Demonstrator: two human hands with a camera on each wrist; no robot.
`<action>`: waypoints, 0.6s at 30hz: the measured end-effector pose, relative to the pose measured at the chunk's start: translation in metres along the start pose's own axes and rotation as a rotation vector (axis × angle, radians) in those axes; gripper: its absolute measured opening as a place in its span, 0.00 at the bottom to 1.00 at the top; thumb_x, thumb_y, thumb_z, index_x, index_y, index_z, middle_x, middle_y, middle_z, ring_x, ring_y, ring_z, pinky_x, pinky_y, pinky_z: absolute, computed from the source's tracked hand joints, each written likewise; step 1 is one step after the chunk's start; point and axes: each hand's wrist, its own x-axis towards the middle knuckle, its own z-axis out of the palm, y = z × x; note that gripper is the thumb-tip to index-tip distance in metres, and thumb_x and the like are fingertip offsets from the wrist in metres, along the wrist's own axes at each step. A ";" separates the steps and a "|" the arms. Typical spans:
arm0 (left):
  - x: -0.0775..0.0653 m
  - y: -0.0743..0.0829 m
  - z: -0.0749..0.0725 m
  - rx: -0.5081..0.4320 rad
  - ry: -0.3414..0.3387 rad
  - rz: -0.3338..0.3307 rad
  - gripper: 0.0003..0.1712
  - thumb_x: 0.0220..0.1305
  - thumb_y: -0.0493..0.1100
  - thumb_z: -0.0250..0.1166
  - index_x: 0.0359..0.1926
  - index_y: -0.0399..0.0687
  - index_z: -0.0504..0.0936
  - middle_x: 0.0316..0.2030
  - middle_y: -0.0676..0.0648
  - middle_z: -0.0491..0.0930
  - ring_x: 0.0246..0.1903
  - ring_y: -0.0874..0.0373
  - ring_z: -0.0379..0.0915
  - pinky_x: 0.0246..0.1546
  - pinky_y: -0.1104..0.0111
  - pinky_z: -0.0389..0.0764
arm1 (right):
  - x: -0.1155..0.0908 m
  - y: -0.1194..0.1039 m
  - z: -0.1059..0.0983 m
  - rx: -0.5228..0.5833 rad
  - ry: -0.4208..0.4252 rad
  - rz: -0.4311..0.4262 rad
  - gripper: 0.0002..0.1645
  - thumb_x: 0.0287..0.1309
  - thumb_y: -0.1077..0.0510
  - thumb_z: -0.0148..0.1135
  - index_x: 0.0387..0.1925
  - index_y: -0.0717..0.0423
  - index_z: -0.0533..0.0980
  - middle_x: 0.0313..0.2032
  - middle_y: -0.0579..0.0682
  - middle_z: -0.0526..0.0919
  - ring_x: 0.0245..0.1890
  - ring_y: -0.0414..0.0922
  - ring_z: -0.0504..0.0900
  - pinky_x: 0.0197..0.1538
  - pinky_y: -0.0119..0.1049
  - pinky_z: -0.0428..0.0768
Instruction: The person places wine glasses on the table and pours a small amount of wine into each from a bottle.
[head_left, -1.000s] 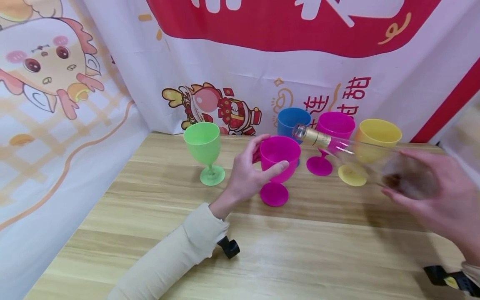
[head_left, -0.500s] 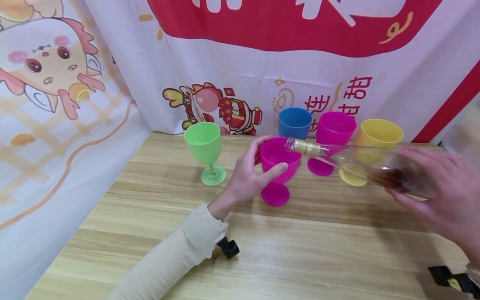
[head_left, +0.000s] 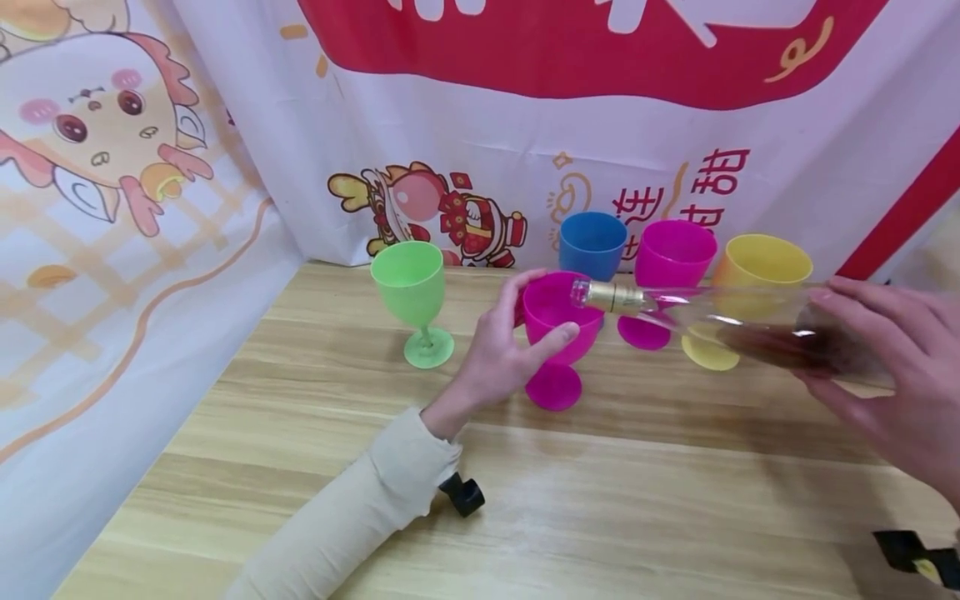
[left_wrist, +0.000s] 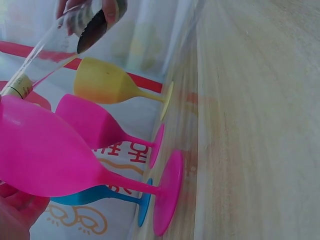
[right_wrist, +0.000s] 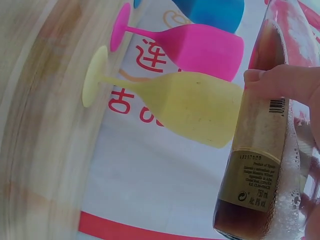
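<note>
My left hand (head_left: 498,354) holds the bowl of a magenta plastic goblet (head_left: 576,348), its thumb on the near side. The goblet stands upright with its foot on the table, as the left wrist view also shows. In my right hand (head_left: 903,375) is a clear glass wine bottle (head_left: 720,321) with a gold band at the neck, gripped near its base. It lies almost level, its mouth over the goblet's rim. Dark liquid lies along the bottle's lower side, with froth by the label (right_wrist: 252,175) in the right wrist view. Whether any liquid leaves the mouth, I cannot tell.
A green goblet (head_left: 409,287) stands to the left. Behind and right are a blue goblet (head_left: 592,250), another magenta goblet (head_left: 675,254) and a yellow goblet (head_left: 750,275), partly behind the bottle. A printed cloth (head_left: 480,117) hangs at the wooden table's (head_left: 600,517) back edge.
The bottle's neck has moved left and down, over the magenta goblet's rim. Dark liquid inside has spread along the bottle toward its neck. My left hand and the goblet have stayed put.
</note>
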 end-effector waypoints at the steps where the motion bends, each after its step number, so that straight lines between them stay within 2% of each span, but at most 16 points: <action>1: 0.000 0.000 0.001 -0.002 0.000 0.001 0.42 0.69 0.50 0.69 0.77 0.52 0.60 0.63 0.49 0.80 0.62 0.55 0.79 0.62 0.60 0.85 | 0.000 0.000 -0.001 -0.009 -0.004 -0.003 0.53 0.74 0.20 0.34 0.72 0.56 0.73 0.70 0.68 0.75 0.62 0.71 0.70 0.84 0.35 0.55; 4: 0.001 -0.001 0.002 -0.005 0.003 0.008 0.43 0.69 0.51 0.69 0.78 0.50 0.60 0.63 0.49 0.80 0.62 0.54 0.79 0.61 0.59 0.86 | 0.001 0.000 -0.004 -0.016 -0.012 -0.010 0.51 0.75 0.21 0.34 0.74 0.54 0.72 0.71 0.69 0.73 0.64 0.72 0.69 0.85 0.37 0.54; 9: 0.002 -0.001 0.002 -0.001 0.008 0.016 0.43 0.69 0.51 0.69 0.78 0.47 0.60 0.62 0.48 0.81 0.62 0.54 0.80 0.61 0.59 0.86 | 0.003 0.000 -0.003 0.018 0.025 -0.023 0.50 0.74 0.21 0.36 0.74 0.52 0.73 0.70 0.70 0.74 0.66 0.73 0.69 0.84 0.36 0.53; 18: 0.000 -0.002 0.002 0.001 0.012 0.001 0.43 0.69 0.51 0.69 0.78 0.51 0.60 0.63 0.47 0.81 0.63 0.54 0.79 0.62 0.57 0.85 | 0.005 -0.001 -0.006 0.016 0.039 -0.057 0.49 0.75 0.22 0.38 0.74 0.53 0.73 0.69 0.71 0.75 0.66 0.74 0.70 0.85 0.39 0.53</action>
